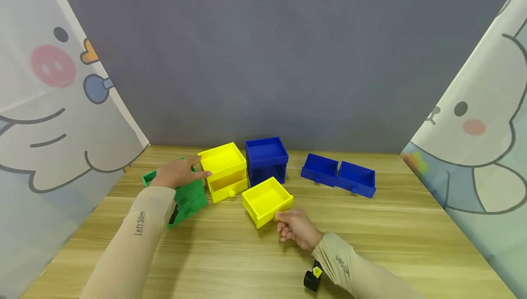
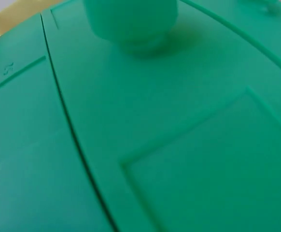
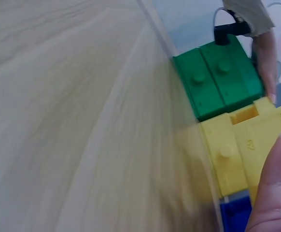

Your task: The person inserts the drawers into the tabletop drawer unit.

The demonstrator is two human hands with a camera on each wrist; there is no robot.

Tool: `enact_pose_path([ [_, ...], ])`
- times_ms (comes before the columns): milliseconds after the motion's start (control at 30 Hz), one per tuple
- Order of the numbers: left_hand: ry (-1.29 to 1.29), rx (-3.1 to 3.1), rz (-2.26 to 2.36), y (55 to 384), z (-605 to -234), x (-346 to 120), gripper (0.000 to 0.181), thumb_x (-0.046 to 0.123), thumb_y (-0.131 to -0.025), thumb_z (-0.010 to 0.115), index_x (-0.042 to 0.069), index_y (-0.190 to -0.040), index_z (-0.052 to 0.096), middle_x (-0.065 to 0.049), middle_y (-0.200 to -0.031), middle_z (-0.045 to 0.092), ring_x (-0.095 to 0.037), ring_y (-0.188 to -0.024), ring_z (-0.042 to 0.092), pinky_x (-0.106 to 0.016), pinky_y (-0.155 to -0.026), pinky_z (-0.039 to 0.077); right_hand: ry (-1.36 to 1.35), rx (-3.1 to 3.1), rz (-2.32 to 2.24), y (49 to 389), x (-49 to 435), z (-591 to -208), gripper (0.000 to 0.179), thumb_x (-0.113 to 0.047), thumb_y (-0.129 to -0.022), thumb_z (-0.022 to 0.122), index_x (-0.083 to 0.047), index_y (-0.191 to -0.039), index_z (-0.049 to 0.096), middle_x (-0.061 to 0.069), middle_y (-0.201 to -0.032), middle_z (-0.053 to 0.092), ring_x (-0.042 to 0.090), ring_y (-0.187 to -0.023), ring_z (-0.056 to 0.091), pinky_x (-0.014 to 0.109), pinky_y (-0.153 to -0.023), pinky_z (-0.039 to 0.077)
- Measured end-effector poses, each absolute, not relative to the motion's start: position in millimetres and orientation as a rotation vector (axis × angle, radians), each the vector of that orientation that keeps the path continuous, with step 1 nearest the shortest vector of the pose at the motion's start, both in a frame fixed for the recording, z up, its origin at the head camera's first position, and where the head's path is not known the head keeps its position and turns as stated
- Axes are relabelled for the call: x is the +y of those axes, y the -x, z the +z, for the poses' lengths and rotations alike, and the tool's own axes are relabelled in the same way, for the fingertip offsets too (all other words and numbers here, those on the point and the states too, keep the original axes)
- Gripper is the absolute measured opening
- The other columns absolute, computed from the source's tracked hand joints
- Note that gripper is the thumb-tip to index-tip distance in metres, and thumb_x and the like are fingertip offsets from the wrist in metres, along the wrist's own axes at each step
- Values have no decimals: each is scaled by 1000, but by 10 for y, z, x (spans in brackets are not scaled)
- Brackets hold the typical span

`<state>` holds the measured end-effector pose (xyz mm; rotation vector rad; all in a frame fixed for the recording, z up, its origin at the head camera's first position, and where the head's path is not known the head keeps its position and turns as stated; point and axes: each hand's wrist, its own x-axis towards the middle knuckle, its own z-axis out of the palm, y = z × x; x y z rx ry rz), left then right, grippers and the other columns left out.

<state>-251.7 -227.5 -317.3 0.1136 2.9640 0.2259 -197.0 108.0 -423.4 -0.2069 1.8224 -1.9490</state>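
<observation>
My right hand (image 1: 299, 229) pinches the small round knob of a yellow drawer (image 1: 266, 198), an open-topped box tilted in front of the cabinets. In the right wrist view, that hand's fingers (image 3: 275, 183) appear beside the yellow drawer (image 3: 266, 154). My left hand (image 1: 174, 173) reaches over the green cabinet (image 1: 191, 198), its straight thumb and index finger touching the left side of the yellow cabinet (image 1: 224, 164). That cabinet has a bare upper slot and a lower drawer with a knob (image 1: 232, 193). Green fronts and a knob (image 2: 135, 19) fill the left wrist view.
A blue cabinet (image 1: 266, 154) with an open slot stands right of the yellow one. Further right, two blue drawers, one (image 1: 320, 170) and another (image 1: 356, 179), lie side by side. A grey wall (image 1: 267, 61) rises behind the wooden table (image 1: 230, 258); cartoon-printed cloths hang at both sides.
</observation>
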Motion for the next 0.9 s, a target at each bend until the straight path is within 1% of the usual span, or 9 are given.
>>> enact_pose_path([
  [100,-98,2958,236,2522,-3179,-2289,91,73,-87,43,10,-151,31,-28,-138,46,-37,-93,63,-29,-43,34,222,1830,-1947,1996,941,-4265,23,-9,-97,50,12,-94,58,-2,-61,57,1,-46,50,19,-50,50],
  [200,-109,2953,243,2527,-3189,-2297,93,74,-86,42,9,-151,31,-29,-139,45,-41,-101,60,-29,-43,35,224,1852,-1937,2004,822,-4290,23,-7,-97,50,13,-93,58,-2,-59,56,1,-45,50,19,-48,50],
  [300,-133,2940,258,2540,-3202,-2295,95,76,-85,41,9,-151,30,-29,-138,45,-40,-98,62,-28,-43,34,217,1881,-1926,1996,734,-4288,22,-6,-96,51,14,-93,58,-1,-58,55,2,-44,49,20,-46,49],
  [433,-131,2939,274,2542,-3190,-2300,95,76,-85,41,10,-152,28,-29,-140,42,-44,-103,60,-30,-43,36,235,1890,-1936,2017,608,-4261,23,-8,-96,52,15,-94,58,-1,-59,54,2,-44,48,20,-46,49],
  [533,-128,2942,274,2523,-3170,-2307,93,74,-86,42,9,-152,28,-30,-142,41,-48,-111,54,-32,-44,39,242,1873,-1956,2049,513,-4251,24,-8,-96,53,15,-94,58,-1,-58,55,2,-44,48,19,-46,48],
  [733,-151,2921,289,2489,-3146,-2294,92,72,-88,42,7,-151,27,-31,-142,38,-53,-120,45,-34,-48,45,241,1858,-1970,2069,397,-4242,24,-5,-96,52,18,-96,56,0,-57,54,2,-43,48,19,-44,48],
  [800,-149,2917,289,2489,-3138,-2289,92,72,-88,42,7,-152,27,-32,-142,37,-53,-120,45,-34,-48,44,250,1857,-1979,2080,367,-4242,24,-5,-96,51,18,-96,56,-1,-57,54,2,-43,48,19,-44,47],
  [900,-141,2912,276,2489,-3123,-2281,94,74,-87,41,9,-152,25,-32,-143,36,-53,-117,48,-32,-46,41,259,1859,-2000,2109,327,-4252,25,-5,-96,51,19,-95,57,-1,-56,54,2,-42,48,19,-44,47],
])
